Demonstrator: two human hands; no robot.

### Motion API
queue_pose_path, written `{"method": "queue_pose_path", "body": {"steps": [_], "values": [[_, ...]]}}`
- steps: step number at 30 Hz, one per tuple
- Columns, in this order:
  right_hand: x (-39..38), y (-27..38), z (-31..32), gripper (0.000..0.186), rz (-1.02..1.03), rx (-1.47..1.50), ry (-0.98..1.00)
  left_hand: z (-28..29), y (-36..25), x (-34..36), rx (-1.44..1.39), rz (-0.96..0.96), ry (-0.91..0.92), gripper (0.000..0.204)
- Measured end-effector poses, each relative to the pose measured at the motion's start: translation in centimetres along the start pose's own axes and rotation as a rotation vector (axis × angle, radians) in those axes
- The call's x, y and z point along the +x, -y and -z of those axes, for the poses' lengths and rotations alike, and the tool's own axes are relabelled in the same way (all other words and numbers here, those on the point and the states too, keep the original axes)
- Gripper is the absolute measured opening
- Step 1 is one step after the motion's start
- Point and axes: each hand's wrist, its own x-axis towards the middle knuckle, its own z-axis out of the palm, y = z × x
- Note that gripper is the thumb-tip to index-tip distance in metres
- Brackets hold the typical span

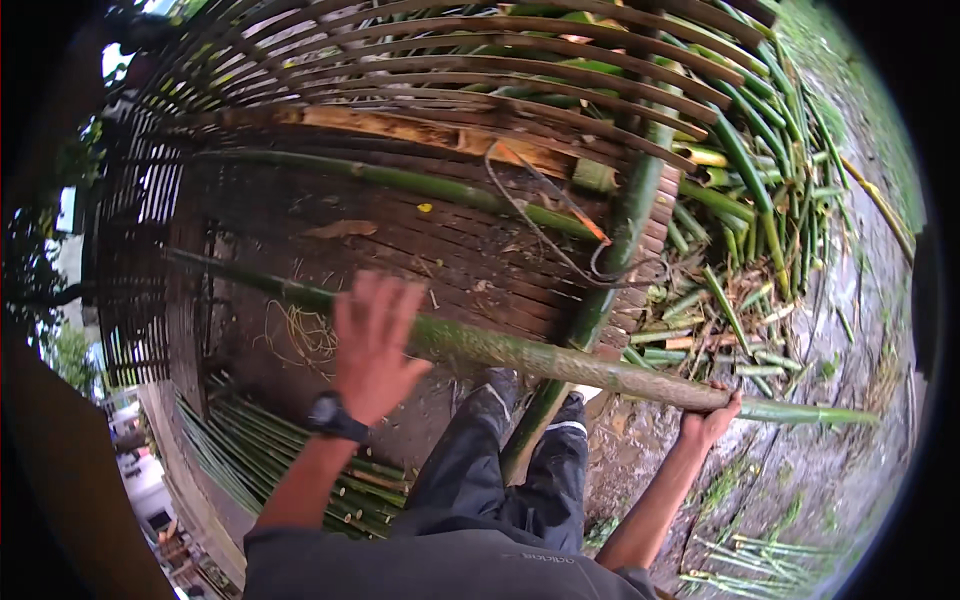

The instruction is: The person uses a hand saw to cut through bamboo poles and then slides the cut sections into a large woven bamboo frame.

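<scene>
A long green bamboo pole [500, 347] runs across in front of me, from the far left to the lower right. My right hand [708, 418] is wrapped around it near its right end. Over its left part, my left hand [378, 345] is spread with the palm down and the fingers apart. Whether that palm touches the pole I cannot tell. A thick bamboo crossbar [618, 262] passes beneath the pole, close to my legs. On the slatted floor beyond lies a second green pole [410, 182].
A looped tool with an orange strip [560, 190] rests by the crossbar. Cut bamboo pieces [745, 190] are heaped behind a slatted railing [470, 50]. Thin poles [270, 450] lie bundled at lower left, near tangled cord [303, 335]. Wet, muddy ground [650, 480] is at right.
</scene>
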Motion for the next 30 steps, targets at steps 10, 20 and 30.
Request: {"method": "queue_pose_path", "body": {"steps": [10, 20, 30], "values": [[-3.2, -3.8, 5.9, 0.109, -0.715, 0.211, 0.342, -11.4, 3.4, 2.9, -0.004, -0.303, -0.134, 0.013], [22.8, 6.7, 11.1, 0.067, -0.185, 0.074, 0.021, -10.6, 16.8, -0.7, 0.11, -0.302, -0.202, 0.028], [5.9, -5.6, -0.1, 0.04, -0.084, -0.206, -0.054, -8.2, 35.5, 4.0, 0.275, -0.044, -0.328, 0.044]]}}
